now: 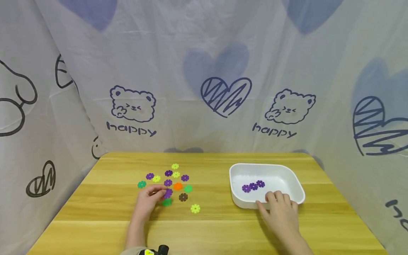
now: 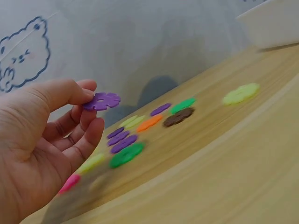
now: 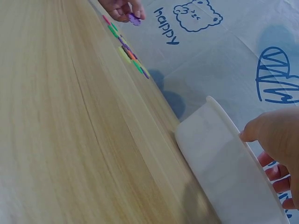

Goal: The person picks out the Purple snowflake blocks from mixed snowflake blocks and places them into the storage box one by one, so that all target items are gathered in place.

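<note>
My left hand [image 1: 147,201] pinches a purple flower-shaped plastic disc [image 2: 106,101] between thumb and fingers, raised above the table. Below and beyond it lie loose discs of the same kind: a green one [image 2: 127,155], an orange one [image 1: 177,186], a brown one [image 1: 183,197] and several purple and yellow ones. A pink disc [image 2: 70,183], hidden in the head view, shows beside the left palm. My right hand [image 1: 282,212] holds the near rim of a white plastic tub [image 1: 236,202], thumb outside and fingers over the inner side. Several purple discs [image 1: 253,186] lie inside the tub.
The wooden table [image 1: 204,233] carries the loose discs at left of centre and the tub at right. A white curtain [image 1: 178,117] printed with hearts and bears hangs behind the table and along both sides. One yellow disc [image 1: 195,208] lies nearer the front, apart from the others.
</note>
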Action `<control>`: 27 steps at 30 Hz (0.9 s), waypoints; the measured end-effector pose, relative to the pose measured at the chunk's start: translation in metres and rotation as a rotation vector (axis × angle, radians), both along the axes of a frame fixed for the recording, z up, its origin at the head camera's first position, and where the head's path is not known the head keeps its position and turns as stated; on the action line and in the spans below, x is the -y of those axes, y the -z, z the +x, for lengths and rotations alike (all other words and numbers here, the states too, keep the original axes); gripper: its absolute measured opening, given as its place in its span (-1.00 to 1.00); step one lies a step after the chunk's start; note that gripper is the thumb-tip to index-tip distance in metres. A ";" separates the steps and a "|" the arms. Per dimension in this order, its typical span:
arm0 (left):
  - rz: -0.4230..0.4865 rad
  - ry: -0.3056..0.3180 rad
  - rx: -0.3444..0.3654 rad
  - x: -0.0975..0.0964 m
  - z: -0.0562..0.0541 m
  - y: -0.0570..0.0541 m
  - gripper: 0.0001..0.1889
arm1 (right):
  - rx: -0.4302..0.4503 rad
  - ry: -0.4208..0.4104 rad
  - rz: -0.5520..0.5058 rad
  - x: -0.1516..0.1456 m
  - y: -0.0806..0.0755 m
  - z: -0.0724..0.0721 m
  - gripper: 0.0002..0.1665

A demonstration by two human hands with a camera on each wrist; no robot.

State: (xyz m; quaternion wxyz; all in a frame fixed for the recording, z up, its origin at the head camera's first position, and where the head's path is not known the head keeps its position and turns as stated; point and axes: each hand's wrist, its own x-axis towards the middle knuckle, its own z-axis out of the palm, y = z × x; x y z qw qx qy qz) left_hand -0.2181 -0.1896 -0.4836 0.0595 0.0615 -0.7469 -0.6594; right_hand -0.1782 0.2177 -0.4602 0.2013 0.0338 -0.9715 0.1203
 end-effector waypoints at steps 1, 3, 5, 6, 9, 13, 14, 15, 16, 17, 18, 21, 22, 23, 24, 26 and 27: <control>0.013 0.013 0.000 -0.004 -0.001 0.000 -0.77 | -0.002 0.000 0.000 0.000 0.000 0.000 -0.58; 0.028 0.034 0.002 -0.013 -0.002 -0.001 -0.77 | -0.003 0.001 0.000 -0.001 0.001 0.001 -0.58; 0.025 0.055 0.006 -0.021 -0.004 -0.003 -0.79 | -0.002 0.002 -0.003 -0.002 0.001 0.001 -0.58; 0.018 0.066 0.003 -0.025 -0.004 -0.004 -0.79 | -0.001 0.003 -0.004 -0.002 0.001 0.002 -0.59; 0.005 0.097 -0.013 -0.036 -0.006 -0.007 -0.81 | 0.004 0.005 -0.005 -0.003 0.000 0.002 -0.59; 0.008 0.131 -0.046 -0.049 -0.009 -0.012 -0.80 | 0.008 0.004 0.000 -0.003 -0.001 0.001 -0.60; 0.003 0.141 -0.052 -0.052 -0.010 -0.014 -0.79 | 0.008 0.004 0.001 -0.003 -0.001 0.001 -0.60; 0.002 0.150 -0.055 -0.055 -0.011 -0.015 -0.78 | 0.008 0.004 0.001 -0.003 -0.001 0.001 -0.60; -0.007 0.158 -0.058 -0.058 -0.012 -0.016 -0.78 | 0.008 0.005 0.003 -0.003 -0.001 0.000 -0.60; -0.013 0.167 -0.057 -0.061 -0.013 -0.017 -0.78 | 0.007 0.005 0.004 -0.003 -0.001 0.000 -0.60; -0.021 0.179 -0.058 -0.064 -0.014 -0.018 -0.78 | 0.006 0.005 0.005 -0.003 0.000 -0.001 -0.60; -0.033 0.208 -0.046 -0.072 -0.018 -0.020 -0.78 | 0.001 0.007 0.007 -0.003 0.001 -0.002 -0.61; -0.034 0.219 -0.046 -0.075 -0.019 -0.021 -0.78 | -0.002 0.008 0.008 -0.003 0.002 -0.002 -0.61; -0.032 0.234 -0.047 -0.078 -0.019 -0.023 -0.77 | -0.005 0.007 0.008 -0.003 0.002 -0.002 -0.61; -0.028 0.251 -0.051 -0.080 -0.021 -0.024 -0.76 | -0.006 0.007 0.007 -0.003 0.002 -0.002 -0.61; -0.005 0.282 -0.065 -0.086 -0.023 -0.026 -0.75 | -0.009 0.006 0.005 -0.002 0.002 -0.002 -0.61; 0.006 0.297 -0.076 -0.089 -0.024 -0.027 -0.75 | -0.009 0.005 0.005 -0.002 0.002 -0.002 -0.61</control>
